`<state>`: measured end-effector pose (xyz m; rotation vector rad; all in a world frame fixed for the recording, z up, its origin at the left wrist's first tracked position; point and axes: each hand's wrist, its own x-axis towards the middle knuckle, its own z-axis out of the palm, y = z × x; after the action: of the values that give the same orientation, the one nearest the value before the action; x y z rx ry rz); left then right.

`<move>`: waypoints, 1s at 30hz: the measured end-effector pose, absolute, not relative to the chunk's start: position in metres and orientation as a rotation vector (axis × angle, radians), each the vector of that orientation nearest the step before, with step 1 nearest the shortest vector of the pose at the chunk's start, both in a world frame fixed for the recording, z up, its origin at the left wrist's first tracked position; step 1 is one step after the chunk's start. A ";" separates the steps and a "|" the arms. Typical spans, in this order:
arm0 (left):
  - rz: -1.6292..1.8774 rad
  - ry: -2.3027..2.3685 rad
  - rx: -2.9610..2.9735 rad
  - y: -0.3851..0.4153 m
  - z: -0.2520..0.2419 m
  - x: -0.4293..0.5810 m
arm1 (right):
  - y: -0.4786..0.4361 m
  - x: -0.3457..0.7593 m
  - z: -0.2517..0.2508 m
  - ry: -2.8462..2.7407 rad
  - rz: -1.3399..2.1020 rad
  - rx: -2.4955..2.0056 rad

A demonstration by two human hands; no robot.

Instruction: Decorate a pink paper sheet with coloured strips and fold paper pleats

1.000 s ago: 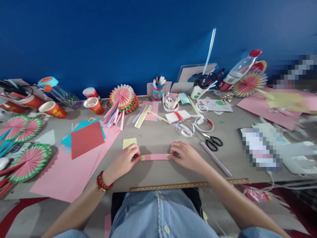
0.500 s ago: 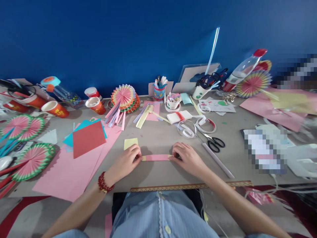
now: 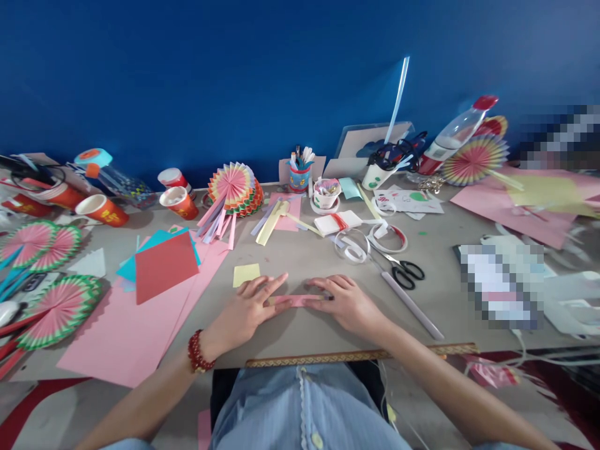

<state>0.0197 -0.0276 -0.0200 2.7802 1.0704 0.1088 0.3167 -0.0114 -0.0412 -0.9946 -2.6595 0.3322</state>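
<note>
A narrow pink paper strip [image 3: 297, 300] lies crosswise on the table in front of me, its ends partly covered by my hands. My left hand [image 3: 246, 307] rests at its left end, thumb laid along the strip, index finger stretched out above and away from the thumb. At the right end, my right hand [image 3: 350, 306] has its thumb on the strip and its fingers extended beyond the far edge, with a gap between thumb and index finger. Neither hand is pinched closed. Just behind my left hand is a small yellow paper square [image 3: 246, 274].
Black-handled scissors [image 3: 409, 273] and a pale lilac rod [image 3: 412, 305] lie to the right. Pink sheets [image 3: 117, 337] and a red sheet [image 3: 166, 265] spread on the left. Pleated paper fans [image 3: 232, 187], paper cups [image 3: 105, 210] and a bottle [image 3: 452, 137] stand farther back. A patterned ruler-like strip [image 3: 360, 355] lines the front edge.
Both hands have let go of their pinch on the strip's ends and slid inward. The left fingers have spread, and both thumbs now lie along the strip.
</note>
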 end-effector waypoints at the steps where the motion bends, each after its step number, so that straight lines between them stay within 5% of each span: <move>1: 0.090 1.066 2.786 -0.027 -0.020 0.019 | -0.010 0.318 -0.042 -2.669 0.337 -0.996; 30: 0.141 0.953 2.742 -0.057 -0.040 0.052 | -0.013 0.323 -0.050 -2.700 0.283 -0.973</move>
<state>0.0523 -0.0566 -0.0396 2.7421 0.9532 0.1407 0.3232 -0.0126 -0.0498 -0.9734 -2.7000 0.2832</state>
